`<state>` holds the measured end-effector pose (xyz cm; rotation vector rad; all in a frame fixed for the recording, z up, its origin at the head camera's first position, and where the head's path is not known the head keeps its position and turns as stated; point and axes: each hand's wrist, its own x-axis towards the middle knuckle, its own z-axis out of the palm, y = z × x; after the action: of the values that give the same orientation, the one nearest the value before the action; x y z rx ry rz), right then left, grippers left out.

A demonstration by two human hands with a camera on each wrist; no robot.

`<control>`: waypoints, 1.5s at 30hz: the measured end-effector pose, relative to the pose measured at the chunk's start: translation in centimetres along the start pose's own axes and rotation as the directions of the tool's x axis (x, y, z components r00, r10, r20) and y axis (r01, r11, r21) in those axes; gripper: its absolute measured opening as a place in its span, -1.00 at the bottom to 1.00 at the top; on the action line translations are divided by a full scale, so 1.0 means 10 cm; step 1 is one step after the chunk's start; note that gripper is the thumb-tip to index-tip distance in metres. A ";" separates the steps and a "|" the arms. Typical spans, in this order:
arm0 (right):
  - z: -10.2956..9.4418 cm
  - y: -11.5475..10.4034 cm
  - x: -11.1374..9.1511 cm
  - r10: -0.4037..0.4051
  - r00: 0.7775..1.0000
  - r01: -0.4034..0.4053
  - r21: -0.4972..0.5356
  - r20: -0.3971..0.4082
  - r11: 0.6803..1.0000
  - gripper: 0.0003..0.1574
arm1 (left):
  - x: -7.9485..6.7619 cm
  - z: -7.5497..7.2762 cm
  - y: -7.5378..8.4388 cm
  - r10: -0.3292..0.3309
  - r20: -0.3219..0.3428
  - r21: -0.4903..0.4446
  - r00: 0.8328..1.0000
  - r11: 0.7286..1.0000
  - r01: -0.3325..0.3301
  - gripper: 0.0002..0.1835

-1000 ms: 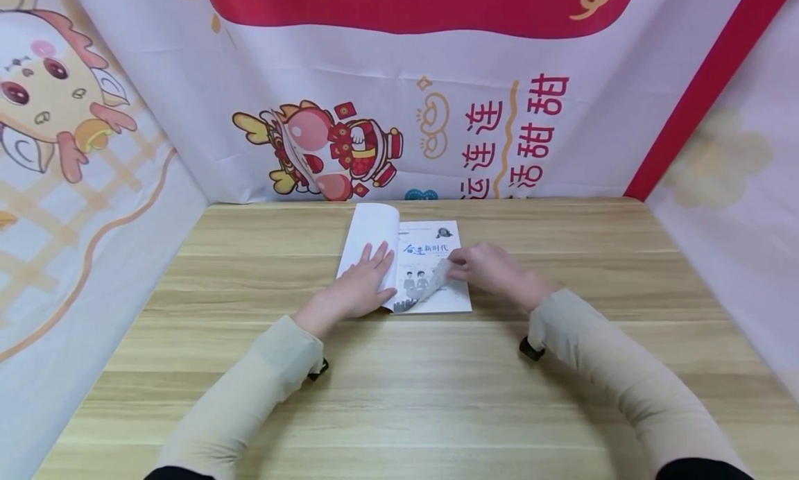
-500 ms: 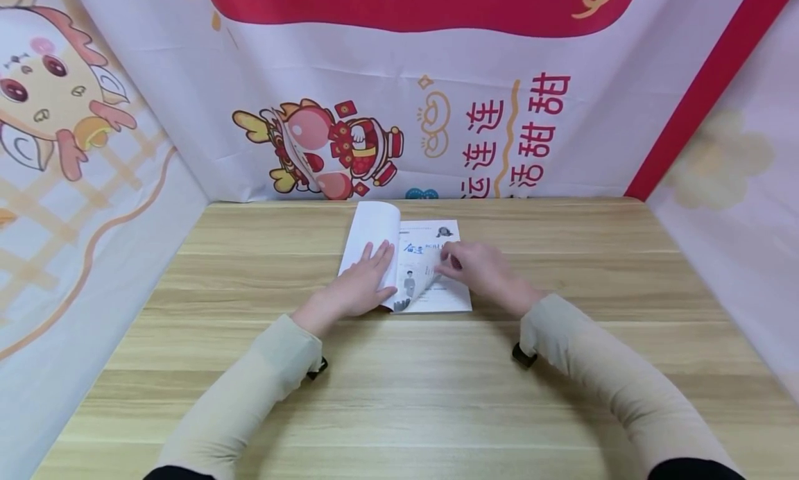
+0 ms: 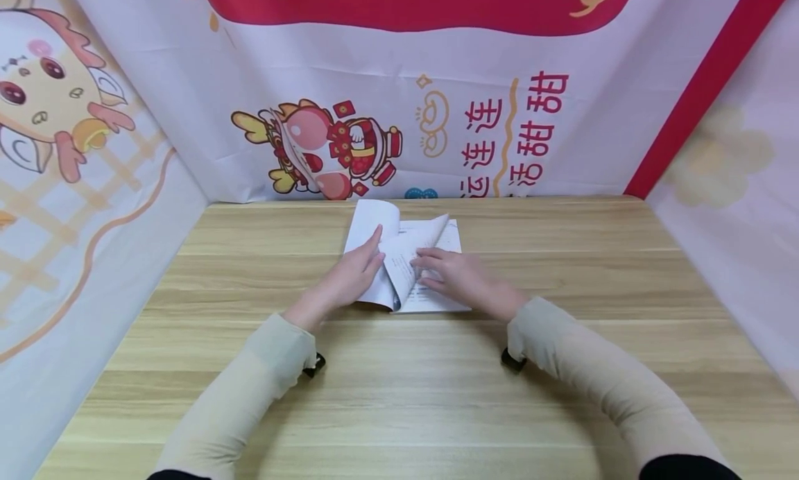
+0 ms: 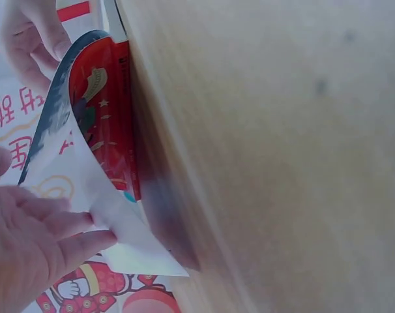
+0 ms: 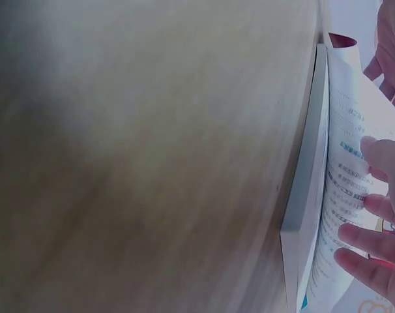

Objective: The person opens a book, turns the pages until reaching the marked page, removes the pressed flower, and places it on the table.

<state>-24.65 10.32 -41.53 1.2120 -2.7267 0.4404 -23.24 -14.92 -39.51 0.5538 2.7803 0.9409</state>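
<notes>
A paperback book [image 3: 437,301] lies open on the table, and one page [image 3: 408,247] stands half lifted over the spine. My right hand [image 3: 454,275] touches that page with spread, fairly straight fingers, as the right wrist view also shows. On the other side my left hand [image 3: 351,272] is at the white inside of the turned-back cover [image 3: 368,223], fingers extended, fingertips near the lifted page. From the left wrist, the cover's red outer face [image 4: 109,124] shows beneath its curve. The lifted page hides part of the printed page below.
The wood-grain table [image 3: 406,397] extends around the book. Behind it hangs a white cloth backdrop [image 3: 349,71] with red lettering and cartoon figures, and more printed cloth [image 3: 69,209] closes the left side. A black strap piece [image 3: 513,360] shows beneath the right cuff.
The page has risen from a lifted corner and swung left across the spine. My right hand moved left with it, its fingers spreading. My left hand drew back slightly from the cover.
</notes>
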 end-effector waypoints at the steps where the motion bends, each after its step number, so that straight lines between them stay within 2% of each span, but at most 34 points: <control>1: 0.00 -0.01 0.01 -0.005 1.000 0.005 0.004 0.013 1.000 -0.49 | 0.00 0.00 -0.01 -0.004 -0.021 -0.001 1.000 1.000 0.004 -0.31; 4: 0.01 -0.04 0.02 -0.012 0.998 0.010 0.031 0.066 0.999 -0.45 | 0.01 0.01 -0.02 -0.006 -0.068 0.009 0.998 1.000 0.007 -0.26; 8: 0.02 -0.08 0.06 -0.007 0.991 -0.006 0.099 0.136 0.995 -0.40 | 0.01 0.03 -0.02 0.010 -0.077 0.087 0.997 0.996 -0.004 -0.25; 15: 0.02 -0.14 0.10 -0.061 0.978 0.027 0.168 0.199 0.985 -0.33 | 0.03 0.07 0.00 0.023 0.011 0.185 1.000 0.982 -0.024 -0.28; 23: 0.03 -0.15 0.13 -0.097 0.968 0.054 0.187 0.230 0.981 -0.30 | 0.06 0.08 0.02 0.047 0.114 0.256 0.992 0.964 -0.075 -0.25; 25: 0.03 -0.14 0.13 -0.095 0.966 0.050 0.188 0.239 0.981 -0.29 | 0.07 0.09 0.02 0.038 0.135 0.255 0.990 0.964 -0.072 -0.24; 32: 0.03 -0.10 0.11 -0.094 0.957 0.039 0.197 0.276 0.980 -0.25 | 0.05 0.09 0.07 -0.053 0.188 0.268 0.981 0.963 0.001 -0.21; 38: -0.03 -0.03 0.02 -0.054 0.935 -0.031 0.233 0.350 0.972 -0.19 | 0.02 0.09 0.09 -0.065 0.198 0.333 0.978 0.943 -0.005 -0.21; 43: -0.09 0.04 -0.08 0.003 0.910 -0.107 0.228 0.415 0.968 -0.13 | 0.02 0.08 0.11 -0.089 0.175 0.371 0.980 0.928 0.018 -0.17; 45: -0.10 0.07 -0.11 0.002 0.901 -0.111 0.226 0.434 0.968 -0.14 | 0.01 0.07 0.11 -0.090 0.165 0.376 0.982 0.927 0.022 -0.17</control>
<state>-24.39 11.87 -40.96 1.4429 -3.1645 0.5968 -22.85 -13.63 -39.39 0.5716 2.7987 0.3257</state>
